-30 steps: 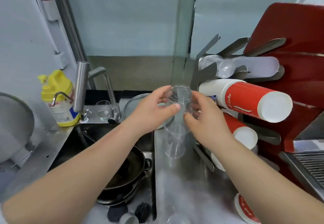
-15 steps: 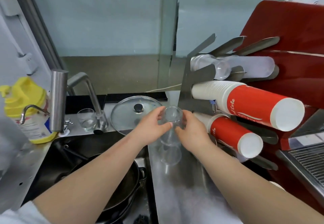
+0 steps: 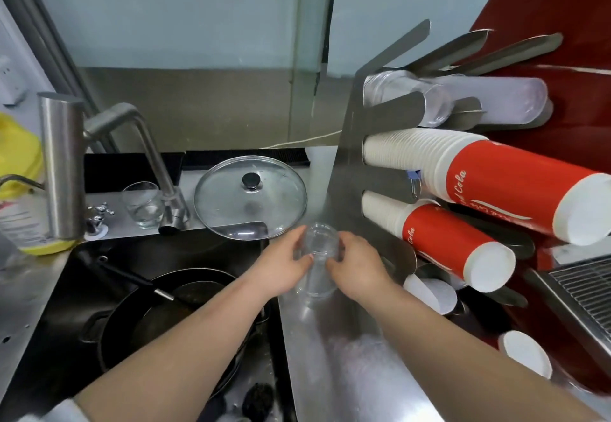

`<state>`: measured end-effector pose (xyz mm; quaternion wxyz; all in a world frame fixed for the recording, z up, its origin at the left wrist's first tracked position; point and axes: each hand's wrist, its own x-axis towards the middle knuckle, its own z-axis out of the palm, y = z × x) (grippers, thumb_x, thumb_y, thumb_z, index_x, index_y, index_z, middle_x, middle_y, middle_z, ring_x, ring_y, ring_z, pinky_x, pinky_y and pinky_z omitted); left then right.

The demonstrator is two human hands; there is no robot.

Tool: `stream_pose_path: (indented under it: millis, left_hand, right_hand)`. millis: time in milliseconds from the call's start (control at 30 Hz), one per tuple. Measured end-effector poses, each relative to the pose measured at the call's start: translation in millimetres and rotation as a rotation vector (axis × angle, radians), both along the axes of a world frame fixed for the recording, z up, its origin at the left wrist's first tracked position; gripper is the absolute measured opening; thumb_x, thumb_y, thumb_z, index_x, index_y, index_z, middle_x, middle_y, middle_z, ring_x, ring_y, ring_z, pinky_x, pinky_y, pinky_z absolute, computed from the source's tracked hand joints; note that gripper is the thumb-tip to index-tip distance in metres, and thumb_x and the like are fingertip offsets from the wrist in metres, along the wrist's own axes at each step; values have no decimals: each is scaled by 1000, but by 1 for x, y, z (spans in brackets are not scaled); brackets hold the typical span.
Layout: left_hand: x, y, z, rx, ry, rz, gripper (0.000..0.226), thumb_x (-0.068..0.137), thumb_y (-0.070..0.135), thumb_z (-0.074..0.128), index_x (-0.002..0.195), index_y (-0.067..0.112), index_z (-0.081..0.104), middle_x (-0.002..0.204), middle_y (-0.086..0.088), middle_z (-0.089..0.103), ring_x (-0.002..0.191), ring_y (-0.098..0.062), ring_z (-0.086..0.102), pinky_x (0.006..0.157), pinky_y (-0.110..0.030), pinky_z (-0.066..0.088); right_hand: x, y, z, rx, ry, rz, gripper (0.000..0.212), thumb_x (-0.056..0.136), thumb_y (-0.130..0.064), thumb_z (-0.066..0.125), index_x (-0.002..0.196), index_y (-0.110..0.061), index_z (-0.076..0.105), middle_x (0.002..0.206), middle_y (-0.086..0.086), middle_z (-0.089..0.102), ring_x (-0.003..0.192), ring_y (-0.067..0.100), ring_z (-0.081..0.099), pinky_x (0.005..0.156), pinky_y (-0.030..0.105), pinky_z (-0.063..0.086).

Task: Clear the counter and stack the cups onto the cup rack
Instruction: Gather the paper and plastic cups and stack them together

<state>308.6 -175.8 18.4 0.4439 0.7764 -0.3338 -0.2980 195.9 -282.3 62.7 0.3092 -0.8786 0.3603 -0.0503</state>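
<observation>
Two bare hands meet over the steel desk (image 3: 347, 372) and grip a short stack of clear plastic cups (image 3: 319, 261) between them. The left hand (image 3: 282, 264) closes on the stack from the left, fingers curled round its upper rim; the right hand (image 3: 358, 268) closes on it from the right, thumb and fingers against the wall. The stack stands roughly upright, just right of the sink edge; whether its base touches the desk cannot be told. To the right stands the cup rack (image 3: 373, 177) with slanted metal arms. Its upper slot holds clear cups (image 3: 410, 97) lying on their side, and beneath them lie a long stack of red-and-white paper cups (image 3: 489, 180) and a shorter stack of the same (image 3: 439, 243), both pointing toward the viewer. Behind the hands a glass pot lid (image 3: 251, 196) lies flat, with a small drinking glass (image 3: 142, 204) to its left beside the faucet (image 3: 132, 124). The sink (image 3: 82, 272) at left contains dark pans (image 3: 165, 315); a yellow bottle (image 3: 20, 177) stands at the far left
</observation>
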Motion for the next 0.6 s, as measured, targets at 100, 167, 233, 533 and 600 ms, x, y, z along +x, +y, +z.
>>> stream_pose_path:
  millis: [100, 167, 233, 533, 600]
  left_hand:
    - [0, 1, -8, 18, -33, -7, 67, 85, 29, 64, 146, 29, 38, 136, 9, 53, 129, -11, 51, 111, -39, 42]
    - [2, 0, -11, 24, -63, -18, 65, 84, 32, 66, 144, 28, 41, 138, 5, 54, 130, -12, 51, 110, -39, 42]
    - [4, -1, -13, 40, -101, -37, 61, 88, 27, 66, 144, 26, 42, 139, 3, 54, 131, -12, 49, 110, -36, 42]
    - [11, 1, -19, 58, -191, -84, 59, 90, 28, 67, 144, 25, 42, 139, 4, 53, 130, -10, 48, 106, -29, 42]
    - [12, 3, -19, 47, -170, -66, 59, 87, 26, 70, 142, 27, 45, 137, 7, 55, 129, -6, 48, 107, -30, 42]
  right_hand:
    - [0, -1, -2, -8, 46, 18, 28, 85, -16, 56, 112, -12, 63, 108, 11, 68, 103, 31, 61, 86, 32, 46]
    - [1, -3, -2, -36, 96, 45, 27, 87, -17, 52, 111, -11, 63, 109, 12, 68, 104, 33, 60, 87, 34, 47]
    - [1, -5, -1, -52, 152, 74, 25, 89, -17, 49, 109, -9, 62, 110, 14, 68, 104, 34, 61, 87, 35, 47]
    - [7, -5, 9, 18, 208, 102, 41, 85, -28, 56, 121, -9, 52, 118, 14, 60, 110, 31, 58, 87, 33, 48]
    - [10, -7, 11, 48, 192, 96, 64, 83, -28, 60, 141, -15, 35, 135, 13, 48, 123, 30, 50, 94, 31, 43]
